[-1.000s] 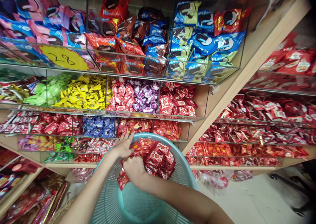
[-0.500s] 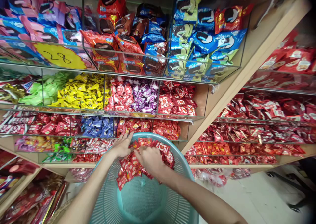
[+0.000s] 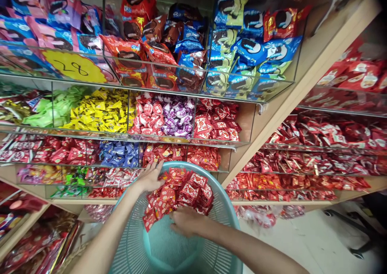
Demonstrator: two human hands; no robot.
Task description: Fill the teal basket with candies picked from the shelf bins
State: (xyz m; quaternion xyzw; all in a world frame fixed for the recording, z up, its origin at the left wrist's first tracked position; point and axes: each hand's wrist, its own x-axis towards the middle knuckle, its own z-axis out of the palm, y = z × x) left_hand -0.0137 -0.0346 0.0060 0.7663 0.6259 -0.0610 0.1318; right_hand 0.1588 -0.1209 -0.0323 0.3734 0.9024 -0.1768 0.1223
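Many red packets lay heaped against the far side of a teal basket. The left hand rested over the basket's rim, fingers well spread, thumb near the heap. The right hand was inside, at the heap's near edge, fingers partly curled; whether they held anything could not be told.

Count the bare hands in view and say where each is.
2. The left hand is at the far-left rim of the teal plastic basket; the right hand is inside it, beside the near edge of the red-wrapped candies. No others show.
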